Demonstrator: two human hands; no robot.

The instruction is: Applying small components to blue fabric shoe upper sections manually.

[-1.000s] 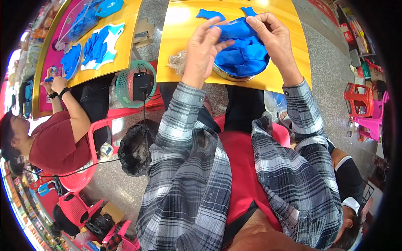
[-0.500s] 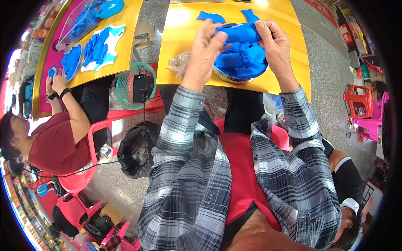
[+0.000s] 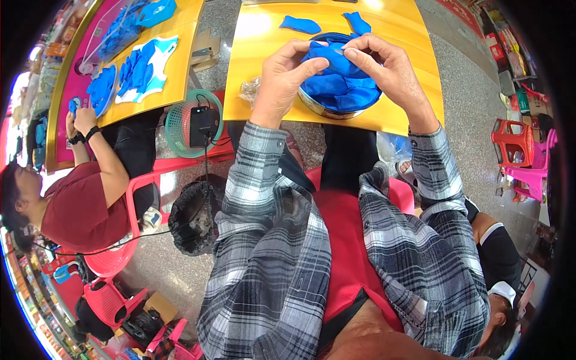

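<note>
Between my two hands is a blue fabric piece (image 3: 329,55), held over a round tin (image 3: 333,113). My left hand (image 3: 284,73) pinches its left side, thumb toward the middle. On the other side my right hand (image 3: 387,65) grips it with thumb and fingers, the thumb pressed on the cloth. Folded blue fabric pieces (image 3: 336,90) fill the tin, partly covered by the hands and the held piece. Two small blue fish-shaped pieces, one on the left (image 3: 300,24) and one on the right (image 3: 357,23), lie on the yellow table (image 3: 258,48) beyond the tin.
Crumpled clear plastic (image 3: 249,90) lies left of the tin. A green basket (image 3: 175,129) with a black device stands beside the table, above a black-lined bin (image 3: 195,219). At the left table (image 3: 177,78) a person in a dark red shirt handles blue pieces.
My left hand, blurred beside the cloth before, now grips it. The right hand has shifted slightly nearer, and the fabric piece, stretched sideways earlier, is now bunched between both hands.
</note>
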